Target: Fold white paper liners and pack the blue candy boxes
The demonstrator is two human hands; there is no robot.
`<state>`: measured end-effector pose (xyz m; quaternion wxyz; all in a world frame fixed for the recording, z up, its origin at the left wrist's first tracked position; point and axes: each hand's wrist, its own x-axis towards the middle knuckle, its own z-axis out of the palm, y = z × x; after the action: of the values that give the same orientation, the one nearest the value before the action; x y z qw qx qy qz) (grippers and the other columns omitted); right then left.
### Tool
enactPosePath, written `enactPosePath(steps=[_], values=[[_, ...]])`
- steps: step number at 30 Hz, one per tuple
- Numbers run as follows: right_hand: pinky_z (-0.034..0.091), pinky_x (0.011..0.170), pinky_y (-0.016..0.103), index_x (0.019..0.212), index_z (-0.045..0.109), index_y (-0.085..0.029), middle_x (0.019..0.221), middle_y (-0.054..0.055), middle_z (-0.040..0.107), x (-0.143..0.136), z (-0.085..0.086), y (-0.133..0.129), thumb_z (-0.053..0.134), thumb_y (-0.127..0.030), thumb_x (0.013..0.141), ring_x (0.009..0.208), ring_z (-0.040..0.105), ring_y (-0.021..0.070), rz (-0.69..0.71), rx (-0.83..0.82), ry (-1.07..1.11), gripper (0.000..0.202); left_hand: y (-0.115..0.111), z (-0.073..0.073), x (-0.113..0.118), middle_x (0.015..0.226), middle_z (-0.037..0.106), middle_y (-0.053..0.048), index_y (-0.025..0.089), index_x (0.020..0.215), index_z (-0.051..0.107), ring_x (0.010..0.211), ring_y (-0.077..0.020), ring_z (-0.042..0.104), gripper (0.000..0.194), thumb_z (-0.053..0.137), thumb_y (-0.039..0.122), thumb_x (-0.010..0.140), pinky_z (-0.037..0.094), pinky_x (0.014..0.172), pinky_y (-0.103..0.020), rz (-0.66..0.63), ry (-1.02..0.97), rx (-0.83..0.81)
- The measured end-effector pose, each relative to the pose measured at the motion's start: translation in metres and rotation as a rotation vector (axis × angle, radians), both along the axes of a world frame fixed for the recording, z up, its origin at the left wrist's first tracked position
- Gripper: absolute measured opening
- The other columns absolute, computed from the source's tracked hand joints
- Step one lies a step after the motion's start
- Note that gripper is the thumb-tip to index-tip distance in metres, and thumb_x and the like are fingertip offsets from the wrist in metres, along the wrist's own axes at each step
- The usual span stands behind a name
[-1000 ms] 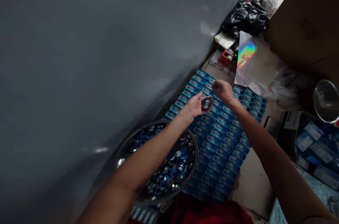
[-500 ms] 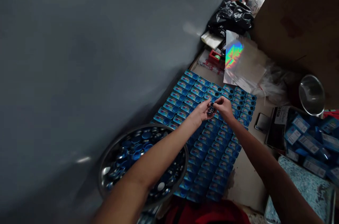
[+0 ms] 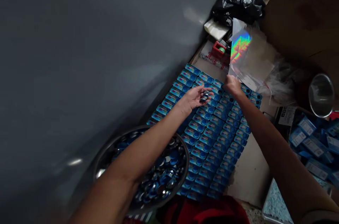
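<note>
Rows of blue printed cards [image 3: 202, 135], each with a round spot at one end, cover the table. Over their upper part, my left hand [image 3: 197, 96] is turned palm up, fingers loosely curled, with several small shiny round caps [image 3: 204, 95] lying in it. My right hand [image 3: 232, 85] is lowered at the far rows of cards, its fingers bent together; its fingertips and anything in them are hidden. A large metal bowl [image 3: 187, 167] below my left forearm is filled with blue and silver round caps [image 3: 166, 167].
Along the far end sit a red tape dispenser [image 3: 218, 50], a shiny sheet [image 3: 251, 54] and a black plastic bag [image 3: 238, 3]. At right are a metal bowl [image 3: 321, 95], blue packets [image 3: 314, 146] and a tray [image 3: 277, 202]. A grey wall [image 3: 92, 58] borders the left.
My hands have parted. The right one has left the caps in my left palm and moved right and up to the far cards; the left has shifted slightly left and up, opening somewhat.
</note>
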<state>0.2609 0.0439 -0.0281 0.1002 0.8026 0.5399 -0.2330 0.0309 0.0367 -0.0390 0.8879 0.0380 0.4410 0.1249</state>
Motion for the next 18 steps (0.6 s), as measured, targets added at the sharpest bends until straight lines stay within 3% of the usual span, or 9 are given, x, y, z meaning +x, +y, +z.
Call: enactPosePath(steps=[3,8,11,13,15,18], values=[[0.052,0.078,0.030,0.109,0.076,-0.022,0.113,0.010,0.076,0.002,-0.001,0.013,0.082,-0.029,0.074,0.100,0.069,0.0266,-0.023,-0.112,0.003,0.036,-0.003,-0.004,0.002,0.103,0.079,-0.017,0.012,0.128,0.068,0.077,-0.0250,0.074,0.041,0.048,0.038,0.104,0.061,0.064,-0.036,0.002,-0.030,0.005],[0.050,0.080,0.030,0.112,0.074,-0.022,0.111,0.008,0.077,0.003,0.013,0.007,0.081,-0.026,0.078,0.101,0.069,0.0254,-0.019,-0.030,0.003,0.035,-0.018,0.008,0.007,0.097,0.079,-0.016,0.009,0.127,0.067,0.070,-0.0215,0.073,0.038,0.042,0.027,0.103,0.059,0.059,-0.032,-0.021,0.032,-0.002],[0.047,0.078,0.027,0.105,0.075,-0.022,0.109,0.007,0.077,-0.009,0.020,-0.023,0.076,-0.023,0.081,0.098,0.069,0.0224,-0.024,0.138,0.061,0.024,-0.027,0.017,0.008,0.092,0.078,-0.014,0.009,0.120,0.069,0.069,-0.0208,0.073,0.037,0.043,0.029,0.103,0.059,0.058,-0.030,-0.044,0.095,0.014],[0.045,0.073,0.025,0.101,0.075,-0.021,0.097,0.004,0.076,-0.021,0.018,-0.053,0.070,-0.028,0.088,0.087,0.068,0.0181,-0.032,0.289,0.247,0.016,-0.033,0.018,0.010,0.091,0.078,-0.013,0.010,0.114,0.070,0.070,-0.0200,0.073,0.032,0.047,0.028,0.101,0.059,0.058,-0.029,-0.060,0.114,0.033],[0.043,0.068,0.023,0.099,0.076,-0.020,0.082,0.001,0.073,-0.034,0.012,-0.085,0.066,-0.032,0.091,0.075,0.063,0.0148,-0.028,0.388,0.487,0.017,-0.040,0.015,0.014,0.084,0.077,-0.008,0.012,0.106,0.071,0.068,-0.0172,0.072,0.021,0.054,0.019,0.095,0.059,0.060,-0.027,-0.066,0.131,0.051],[0.045,0.071,0.024,0.094,0.077,-0.019,0.079,0.001,0.068,-0.048,0.003,-0.123,0.062,-0.021,0.088,0.075,0.060,0.0151,-0.034,0.441,0.639,0.016,-0.048,0.009,0.020,0.068,0.070,-0.002,0.013,0.091,0.069,0.058,-0.0124,0.066,0.014,0.060,0.005,0.083,0.058,0.060,-0.023,-0.078,0.169,0.063]])
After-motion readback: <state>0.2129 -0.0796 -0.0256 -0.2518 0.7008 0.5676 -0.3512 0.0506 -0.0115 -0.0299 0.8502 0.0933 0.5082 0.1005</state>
